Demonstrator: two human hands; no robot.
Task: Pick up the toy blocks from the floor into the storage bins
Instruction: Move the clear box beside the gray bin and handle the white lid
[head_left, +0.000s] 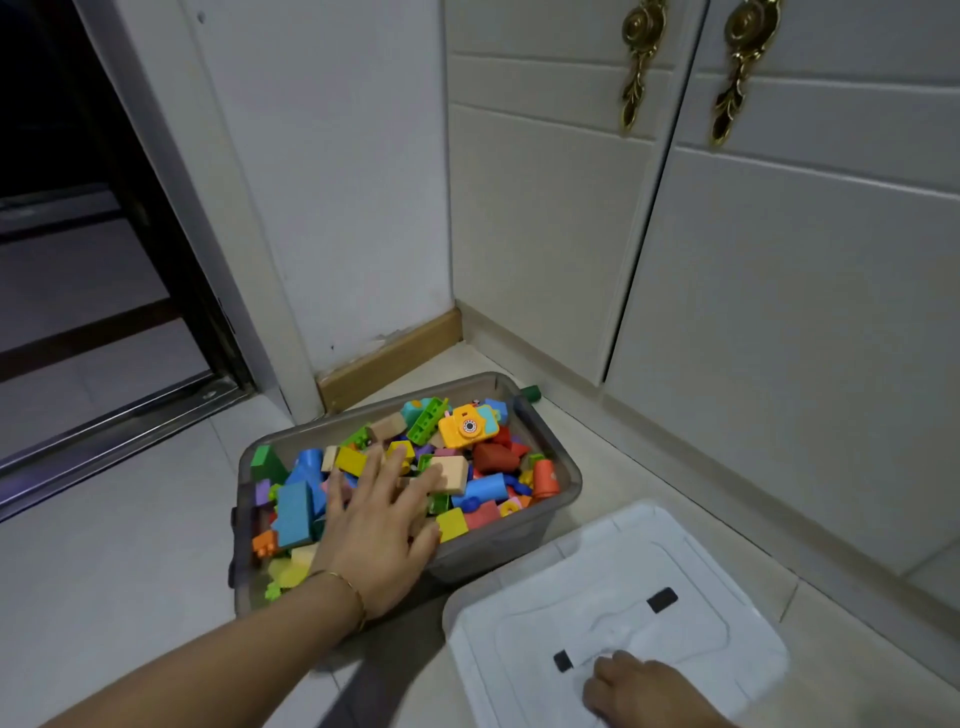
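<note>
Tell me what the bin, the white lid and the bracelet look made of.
The bin: smoky translucent plastic, blocks showing through its wall. The white lid: likely matte plastic, moulded ridges. The bracelet: thin gold-coloured metal, apparently, slightly shiny.

One view only, head-worn, wide-angle. Faces forward and steeply down onto the storage bin (493, 551), near, bin low-centre in frame. Beyond the bin: wall corner (451, 208). Right of bin: cabinet doors (779, 312). Left of bin: dark doorway (62, 156). Straight lines bow toward edges.
</note>
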